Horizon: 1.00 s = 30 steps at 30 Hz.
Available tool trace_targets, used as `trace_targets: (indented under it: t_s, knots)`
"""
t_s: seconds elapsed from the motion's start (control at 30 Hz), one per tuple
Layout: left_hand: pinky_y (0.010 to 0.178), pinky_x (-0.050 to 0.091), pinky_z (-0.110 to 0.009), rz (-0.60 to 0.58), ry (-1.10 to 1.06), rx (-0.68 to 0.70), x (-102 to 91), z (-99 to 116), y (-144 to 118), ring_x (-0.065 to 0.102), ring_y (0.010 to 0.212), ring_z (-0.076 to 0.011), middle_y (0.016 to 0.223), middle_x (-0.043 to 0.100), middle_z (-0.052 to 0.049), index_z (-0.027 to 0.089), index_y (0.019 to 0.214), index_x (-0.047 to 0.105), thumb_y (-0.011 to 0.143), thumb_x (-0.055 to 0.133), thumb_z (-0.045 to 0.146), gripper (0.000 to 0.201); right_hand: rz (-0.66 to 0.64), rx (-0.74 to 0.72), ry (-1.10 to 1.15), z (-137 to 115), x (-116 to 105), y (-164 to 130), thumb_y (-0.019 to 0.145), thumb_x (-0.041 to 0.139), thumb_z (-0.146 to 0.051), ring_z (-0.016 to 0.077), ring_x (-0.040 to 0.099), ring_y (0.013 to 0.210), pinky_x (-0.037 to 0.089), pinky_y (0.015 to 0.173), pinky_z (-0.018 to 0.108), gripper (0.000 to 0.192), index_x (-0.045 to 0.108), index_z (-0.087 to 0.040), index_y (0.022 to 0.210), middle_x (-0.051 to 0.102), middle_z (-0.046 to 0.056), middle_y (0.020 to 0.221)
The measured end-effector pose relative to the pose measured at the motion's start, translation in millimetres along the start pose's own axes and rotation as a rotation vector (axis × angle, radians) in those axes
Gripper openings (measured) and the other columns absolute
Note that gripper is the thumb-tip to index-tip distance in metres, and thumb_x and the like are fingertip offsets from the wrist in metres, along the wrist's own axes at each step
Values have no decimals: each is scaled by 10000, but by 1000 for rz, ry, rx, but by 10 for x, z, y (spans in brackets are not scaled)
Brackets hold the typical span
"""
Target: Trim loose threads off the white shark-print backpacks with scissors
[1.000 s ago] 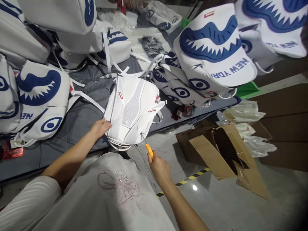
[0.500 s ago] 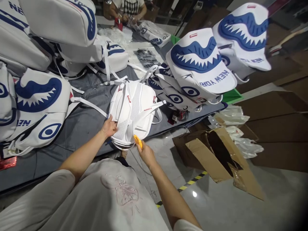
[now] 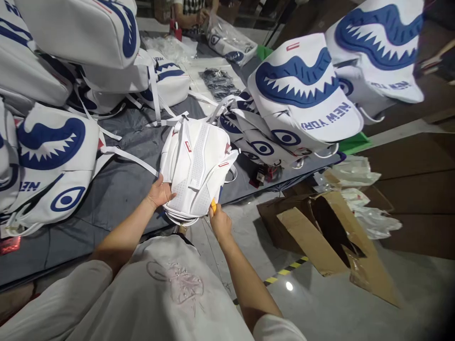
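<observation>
A white backpack [image 3: 195, 161] lies back side up at the near edge of a grey-covered table [image 3: 121, 184], its mesh panel and straps facing me. My left hand [image 3: 160, 193] grips its lower left corner. My right hand [image 3: 219, 220] is closed on a small yellow-handled cutter [image 3: 213, 205], whose tip touches the backpack's lower right edge. White straps [image 3: 124, 156] trail from the backpack to the left.
White backpacks with blue shark-mouth prints [image 3: 305, 90] are stacked on both sides and at the back. A torn cardboard box [image 3: 334, 237] and plastic bags [image 3: 359, 173] lie on the floor to the right. Another person's hands [image 3: 194, 16] work at the table's far end.
My right hand has risen with the yellow cutter from below the backpack up to its lower right edge. My left hand has shifted from resting beside the backpack to gripping its corner.
</observation>
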<state>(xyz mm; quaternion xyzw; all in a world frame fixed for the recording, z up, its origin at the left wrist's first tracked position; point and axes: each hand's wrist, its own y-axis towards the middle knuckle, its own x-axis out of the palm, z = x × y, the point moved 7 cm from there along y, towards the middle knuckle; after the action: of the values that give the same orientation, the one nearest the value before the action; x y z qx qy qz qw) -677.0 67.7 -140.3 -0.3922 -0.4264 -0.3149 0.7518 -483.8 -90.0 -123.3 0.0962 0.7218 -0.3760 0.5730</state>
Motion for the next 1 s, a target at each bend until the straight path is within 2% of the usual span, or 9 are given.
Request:
trace_targets:
  t_s: [0.1,0.23,0.47,0.57,0.67,0.77,0.87,0.93,1.0]
  knots:
    - [664,619,-320,-66,-30,3,22,2,5,658,1117,-293,1232,646,-214,144,1481,341,977,244,615,696,-4,-7,8,64,-10,-21,1036,382,-425,219,684,857,349,644,262,328,521,-172,1193,709,100,928]
    - [654,628,-378,-108,-45,-12,29,25,-61,662,1104,-318,1254,633,-222,150,1485,338,965,269,631,712,-7,-14,33,208,16,-354,1039,364,-402,214,670,791,316,610,267,341,512,-183,1255,698,76,868]
    - [481,575,-262,15,-101,-28,-39,-8,-50,720,929,-279,1156,681,-214,126,1459,384,983,229,604,692,-51,82,123,405,23,-728,1032,340,-393,211,654,777,310,596,265,362,562,-158,1195,692,84,853]
    - [448,552,-239,35,-88,-29,-37,-22,-38,727,875,-265,1097,702,-206,112,1441,405,986,211,598,693,-54,106,177,501,32,-1022,1026,327,-381,221,661,789,339,603,268,380,568,-148,1205,696,99,880]
    - [464,560,-247,32,-69,-49,-35,-47,-30,727,854,-256,1063,710,-206,93,1424,422,994,170,580,697,-99,134,195,557,160,-1461,1029,297,-384,230,669,779,359,604,273,400,561,-156,1225,701,91,855]
    - [481,556,-223,19,-3,-39,-26,-41,-16,723,862,-234,1036,716,-191,93,1402,440,1001,122,559,692,-227,118,145,403,376,-1723,1030,319,-395,225,677,779,355,589,267,381,569,-168,1208,711,80,839]
    - [520,551,-201,16,224,-7,16,-6,-20,705,936,-229,1040,709,-196,67,1363,469,997,62,554,733,-266,36,83,89,458,-1657,1029,365,-378,217,683,825,358,608,259,337,570,-185,1215,725,82,919]
    - [608,575,-235,91,578,45,37,34,-62,680,1004,-238,1059,704,-196,41,1342,484,1004,24,520,745,-257,0,70,-59,437,-1543,1034,363,-362,220,683,857,370,636,263,322,577,-185,1197,725,90,956]
    - [742,591,-332,231,946,126,69,69,-160,637,1090,-273,1125,686,-201,12,1363,453,1021,84,482,688,-267,-3,81,-98,413,-1474,1036,348,-358,228,683,877,384,653,270,325,585,-182,1173,725,94,960]
